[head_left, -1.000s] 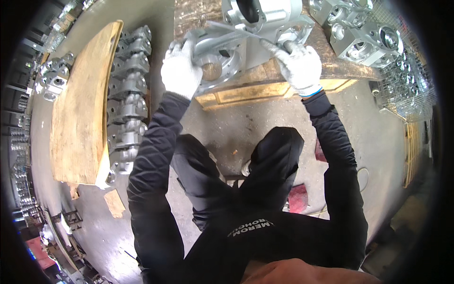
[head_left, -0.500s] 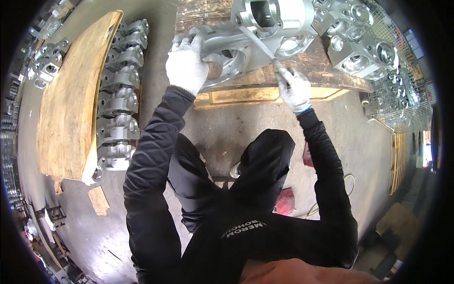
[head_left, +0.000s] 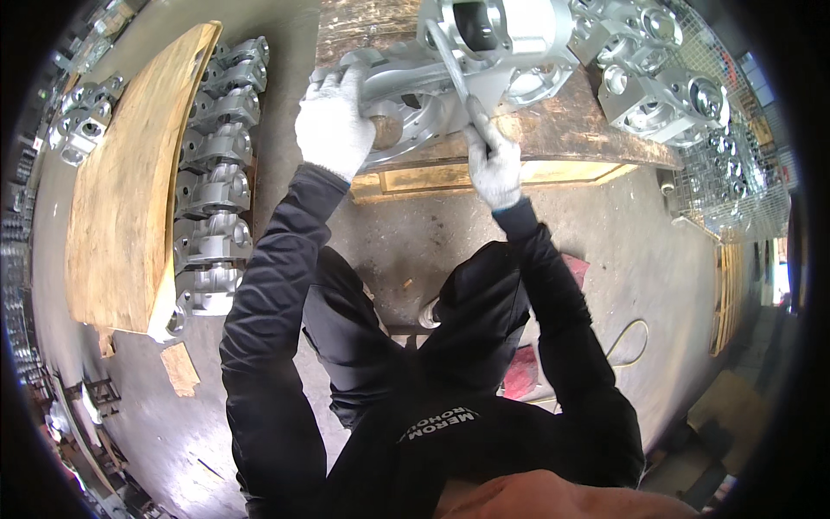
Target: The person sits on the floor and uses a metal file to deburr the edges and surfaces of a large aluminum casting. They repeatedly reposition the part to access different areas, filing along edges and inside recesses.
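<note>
A large silver metal casting (head_left: 432, 124) with round openings lies on the worn wooden workbench (head_left: 562, 121), and its upper housing (head_left: 536, 26) stands at the far side. My left hand (head_left: 335, 121), in a white knitted glove, is closed over the casting's left end. The thumb side is partly hidden. My right hand (head_left: 496, 164), gloved too, grips the handle of a long flat metal file (head_left: 450, 65). The file slants up and left across the casting, and its far end lies against the edge of the upper housing, beside a dark square opening.
More castings (head_left: 666, 108) sit at the bench's right, by a wire mesh cage (head_left: 735, 173). On the left, a row of castings (head_left: 220, 186) stands beside a tilted plywood sheet (head_left: 130, 199). Red pieces (head_left: 521, 372) and a thin hose (head_left: 635, 342) lie on the floor.
My right hand has moved left with the file, which now stands steeper against the housing. My left hand has shifted slightly left and stays on the casting.
</note>
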Demonstrator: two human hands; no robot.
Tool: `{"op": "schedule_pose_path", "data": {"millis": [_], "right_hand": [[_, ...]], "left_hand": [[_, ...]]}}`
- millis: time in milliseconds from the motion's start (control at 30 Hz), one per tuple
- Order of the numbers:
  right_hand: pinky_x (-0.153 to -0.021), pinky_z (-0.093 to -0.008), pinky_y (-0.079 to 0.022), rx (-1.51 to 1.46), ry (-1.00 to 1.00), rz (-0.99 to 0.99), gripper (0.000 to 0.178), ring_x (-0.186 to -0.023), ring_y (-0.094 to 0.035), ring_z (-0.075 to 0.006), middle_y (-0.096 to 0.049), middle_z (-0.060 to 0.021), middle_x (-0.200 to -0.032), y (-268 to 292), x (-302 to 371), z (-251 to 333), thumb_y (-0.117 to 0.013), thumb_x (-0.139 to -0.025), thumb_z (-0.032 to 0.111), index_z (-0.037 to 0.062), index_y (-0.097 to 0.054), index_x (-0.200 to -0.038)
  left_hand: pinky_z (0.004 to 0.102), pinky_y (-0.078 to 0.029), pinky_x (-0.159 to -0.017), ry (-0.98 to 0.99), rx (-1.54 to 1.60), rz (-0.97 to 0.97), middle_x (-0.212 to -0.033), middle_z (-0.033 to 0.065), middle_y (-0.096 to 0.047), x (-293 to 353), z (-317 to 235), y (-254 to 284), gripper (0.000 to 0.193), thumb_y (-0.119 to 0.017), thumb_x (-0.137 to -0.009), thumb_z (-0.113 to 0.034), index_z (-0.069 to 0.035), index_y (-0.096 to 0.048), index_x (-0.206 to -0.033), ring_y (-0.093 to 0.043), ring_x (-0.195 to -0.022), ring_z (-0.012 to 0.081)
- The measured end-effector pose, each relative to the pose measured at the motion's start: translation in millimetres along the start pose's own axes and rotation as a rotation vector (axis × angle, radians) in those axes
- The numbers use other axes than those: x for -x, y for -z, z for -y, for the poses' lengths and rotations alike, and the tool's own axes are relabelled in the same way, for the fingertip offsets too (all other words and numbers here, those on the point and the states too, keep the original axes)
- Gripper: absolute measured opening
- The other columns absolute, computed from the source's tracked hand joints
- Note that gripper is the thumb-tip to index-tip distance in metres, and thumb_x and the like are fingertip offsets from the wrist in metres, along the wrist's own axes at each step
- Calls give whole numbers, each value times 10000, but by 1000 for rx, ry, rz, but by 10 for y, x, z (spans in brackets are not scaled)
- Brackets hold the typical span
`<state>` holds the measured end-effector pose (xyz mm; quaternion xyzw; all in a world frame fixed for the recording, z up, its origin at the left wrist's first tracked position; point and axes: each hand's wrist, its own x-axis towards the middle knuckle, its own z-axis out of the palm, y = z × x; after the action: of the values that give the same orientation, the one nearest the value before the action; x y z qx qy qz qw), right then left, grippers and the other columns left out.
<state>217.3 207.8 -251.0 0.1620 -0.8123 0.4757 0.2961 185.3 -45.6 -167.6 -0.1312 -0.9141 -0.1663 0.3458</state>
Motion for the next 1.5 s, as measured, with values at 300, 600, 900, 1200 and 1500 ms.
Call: {"op": "schedule_pose_path", "data": {"millis": [300, 600, 900, 1200, 1500], "right_hand": [[-789, -308, -562, 106, -12, -29, 375, -839, -737, -180, -739, -250, -1027, -13, -111, 372, -589, -1039, 90, 50, -636, -1409], [-854, -341, -562, 141, 3, -48, 341, -956, -763, -313, -728, -294, -1026, -19, -110, 650, -612, -1028, 138, -1, -660, -1336], [-775, -318, -562, 205, -18, 14, 360, -871, -752, -277, -721, -272, -1066, 2, 59, 667, -588, -1054, 165, 44, -642, -1388], [-769, -339, -567, 203, -43, 37, 369, -857, -753, -279, -743, -242, -1077, -153, -162, 972, -602, -1046, 187, 22, -640, -1374], [-695, -357, -554, 269, 66, -14, 377, -787, -728, -365, -721, -270, -955, -196, -161, 1024, -575, -1046, 171, 32, -630, -1391]], "left_hand": [[460, -532, -961, 86, -9, 142, -1225, 180, -667, -8, -46, 52, 583, -714, -743, -39, -115, -633, -1315, -636, -1145, 388], [468, -512, -1015, 199, 18, 343, -1270, 226, -645, -76, -110, 213, 843, -833, -755, -222, -74, -454, -1493, -607, -1215, 400], [497, -456, -1088, 407, 437, 14, -1388, 264, -553, 595, 264, -126, 1015, -864, -745, -290, 10, -298, -1532, -566, -1276, 417], [518, -573, -820, 560, 399, 169, -1079, 266, -711, 738, 305, -458, 699, -742, -846, -194, -2, -411, -1430, -706, -949, 457], [540, -571, -793, 519, 457, 156, -1032, 291, -700, 740, 323, -522, 716, -739, -829, -164, 7, -360, -1412, -705, -905, 473]]}}
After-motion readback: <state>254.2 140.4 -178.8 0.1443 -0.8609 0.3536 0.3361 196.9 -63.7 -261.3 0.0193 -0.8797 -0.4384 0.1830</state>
